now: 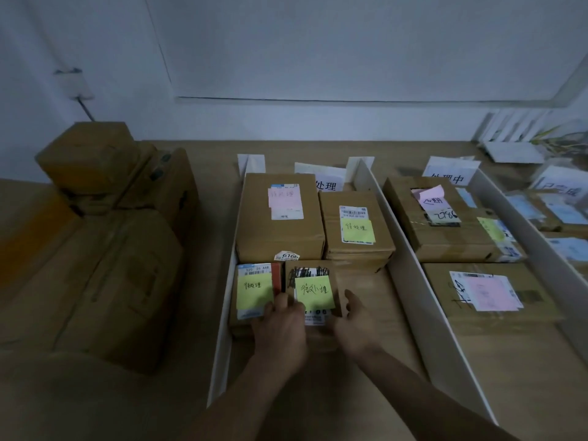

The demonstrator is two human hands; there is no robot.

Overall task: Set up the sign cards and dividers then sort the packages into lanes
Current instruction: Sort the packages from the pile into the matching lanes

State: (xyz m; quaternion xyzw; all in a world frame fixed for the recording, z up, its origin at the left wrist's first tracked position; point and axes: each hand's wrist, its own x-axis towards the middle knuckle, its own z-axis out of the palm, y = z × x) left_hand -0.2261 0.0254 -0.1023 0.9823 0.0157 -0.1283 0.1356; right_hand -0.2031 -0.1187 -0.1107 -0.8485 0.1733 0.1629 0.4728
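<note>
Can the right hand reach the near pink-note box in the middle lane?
Probably yes. The right hand sits just across the low white divider from that box, and nothing lies above the divider or on the box's top, so it could likely lift over.

We see four brown note-tagged packages [280, 214] lying flat between two upright white dividers [413, 281], a sign card [321, 178] toward the far edge of the desk [366, 297].

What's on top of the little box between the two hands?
A yellow sticky note with handwriting lies on the small box, over a white label scribbled in black. The note and the left hand cover most of that label's print.
</note>
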